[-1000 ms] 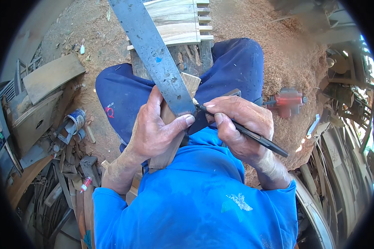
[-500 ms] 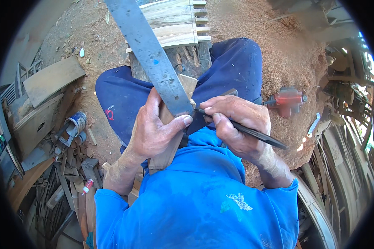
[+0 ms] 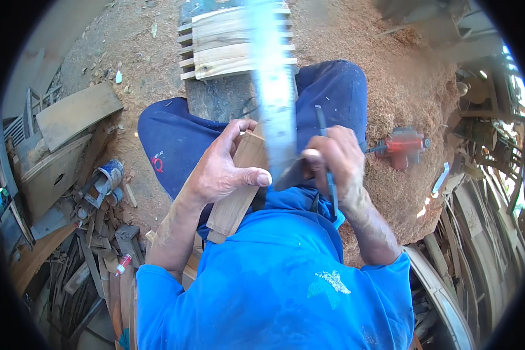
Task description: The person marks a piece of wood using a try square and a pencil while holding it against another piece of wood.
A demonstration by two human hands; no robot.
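Note:
My left hand (image 3: pixel 224 169) grips a short, flat wooden board (image 3: pixel 237 189), thumb on its right edge and fingers round the far side. The board lies slanted against my lap. In my right hand (image 3: pixel 339 160) is a try square, held by its dark stock (image 3: pixel 291 175). Its wide steel blade (image 3: pixel 276 93) points away from me, blurred and bright with glare, just right of the board. A slim black marking tool (image 3: pixel 319 119) is also tucked between my right fingers; whether it is a pen or a knife I cannot tell.
Several tenoned wooden slats (image 3: pixel 224 44) rest on a worn bench (image 3: pixel 216 96) between my knees. A red power tool (image 3: pixel 399 149) lies on sawdust at the right. Offcuts, a paint can (image 3: pixel 109 175) and a small red-and-white bottle (image 3: pixel 123 264) are at the left.
The try square has come off the board and swung to the right, passing into my right hand. The marking tool has turned from slanting to nearly upright. My left hand keeps the board.

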